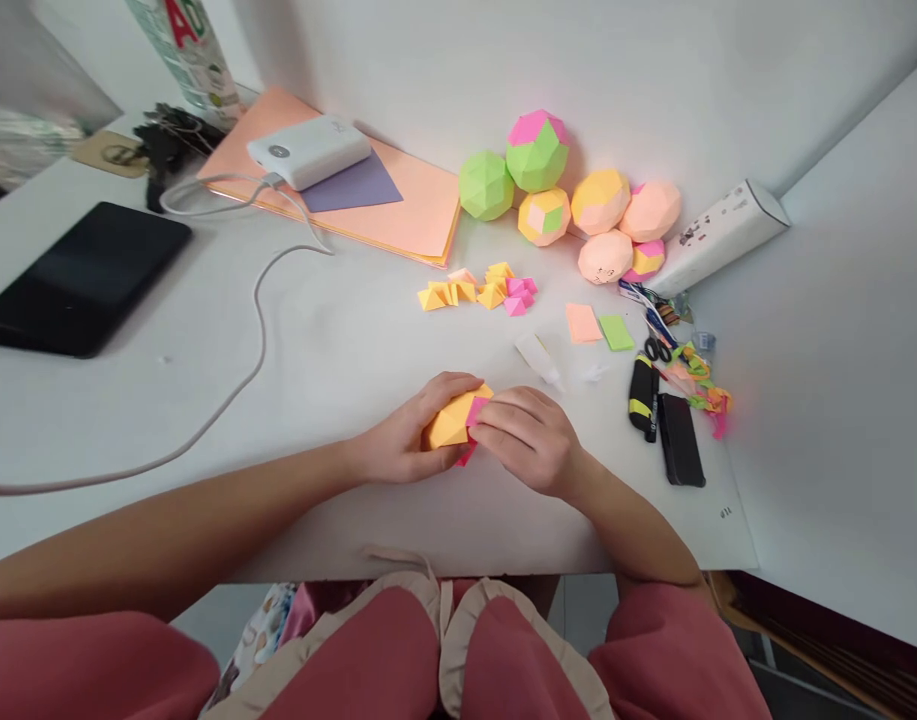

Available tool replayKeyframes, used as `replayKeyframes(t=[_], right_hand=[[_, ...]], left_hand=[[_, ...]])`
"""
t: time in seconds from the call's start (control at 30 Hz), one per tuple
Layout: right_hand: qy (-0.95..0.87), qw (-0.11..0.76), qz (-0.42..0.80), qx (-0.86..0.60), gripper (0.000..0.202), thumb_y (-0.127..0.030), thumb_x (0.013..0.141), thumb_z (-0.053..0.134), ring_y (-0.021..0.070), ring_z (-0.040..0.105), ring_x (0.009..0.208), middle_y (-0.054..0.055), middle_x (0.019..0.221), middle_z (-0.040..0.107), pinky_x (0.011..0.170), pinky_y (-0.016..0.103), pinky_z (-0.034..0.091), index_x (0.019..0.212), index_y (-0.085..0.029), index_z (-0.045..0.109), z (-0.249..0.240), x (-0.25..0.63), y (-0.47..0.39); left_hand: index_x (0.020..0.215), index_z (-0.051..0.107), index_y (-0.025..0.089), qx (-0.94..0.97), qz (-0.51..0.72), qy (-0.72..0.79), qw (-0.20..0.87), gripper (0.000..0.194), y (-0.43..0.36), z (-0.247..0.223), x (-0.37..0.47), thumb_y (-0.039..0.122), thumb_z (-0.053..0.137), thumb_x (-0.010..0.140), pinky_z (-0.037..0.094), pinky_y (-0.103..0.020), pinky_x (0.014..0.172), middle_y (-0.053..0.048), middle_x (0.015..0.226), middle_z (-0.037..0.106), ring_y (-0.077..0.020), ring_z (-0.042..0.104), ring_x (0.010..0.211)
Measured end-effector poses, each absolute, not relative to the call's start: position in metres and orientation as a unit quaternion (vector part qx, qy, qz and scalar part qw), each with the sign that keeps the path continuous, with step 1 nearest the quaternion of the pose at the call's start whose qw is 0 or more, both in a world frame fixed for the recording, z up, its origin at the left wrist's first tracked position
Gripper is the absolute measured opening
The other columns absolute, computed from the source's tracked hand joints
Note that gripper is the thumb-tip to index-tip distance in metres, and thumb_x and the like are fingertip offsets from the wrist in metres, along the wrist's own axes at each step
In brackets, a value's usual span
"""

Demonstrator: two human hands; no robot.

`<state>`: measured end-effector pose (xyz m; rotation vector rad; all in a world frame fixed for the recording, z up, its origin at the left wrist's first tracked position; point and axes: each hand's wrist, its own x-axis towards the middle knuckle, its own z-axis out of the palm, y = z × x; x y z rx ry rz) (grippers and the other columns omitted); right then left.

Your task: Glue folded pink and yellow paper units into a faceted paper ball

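Near the table's front edge, my left hand (417,432) is wrapped round the left side of a folded paper ball (452,420), orange-yellow with pink parts on its right. The fingers of my right hand (529,435) are pressed together on the pink part (476,410) of that ball. Beyond the hands lie small folded yellow pieces (458,291) and pink pieces (519,296). A white tube (537,360) rests just past my right hand. Farther right are a peach paper stack (582,323) and a green one (616,332).
Finished paper balls (538,152) stand against the back wall. At the right are a black-and-yellow cutter (642,393), scissors (657,349), a black phone (681,440) and paper scraps. A black tablet (87,275), a white cable and a power bank (308,150) lie left.
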<state>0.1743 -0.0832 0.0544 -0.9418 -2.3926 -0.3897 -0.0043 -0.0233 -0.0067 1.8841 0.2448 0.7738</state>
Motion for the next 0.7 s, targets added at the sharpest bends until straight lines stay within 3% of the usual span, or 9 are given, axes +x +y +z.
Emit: replayKeyframes(t=[0.37,0.7], right_hand=[[-0.888,0.243,-0.201,-0.335,0.014,-0.009,0.082,0.055,0.0126,0.054,0.081,0.000,0.076,0.059,0.073,0.026,0.048,0.073,-0.020,0.055,0.041,0.175,-0.083],[-0.871,0.359,-0.217,-0.257,0.015,-0.007,0.077,0.055,0.0132,0.056,0.076,0.002,0.077,0.059,0.066,0.028,0.051,0.074,-0.020,0.047,0.026,0.178,-0.070]], left_hand=[[0.135,0.028,0.022,0.790,0.284,0.145,0.524,0.060,-0.026,-0.011,-0.005,0.018,0.052,0.080,0.042,-0.047,0.094,-0.012,0.126,0.041,-0.0274,0.045,0.113],[0.137,0.025,0.022,0.821,0.338,0.158,0.431,0.067,-0.027,-0.012,-0.002,0.017,0.056,0.078,0.039,-0.052,0.098,-0.016,0.129,0.036,-0.0302,0.040,0.119]])
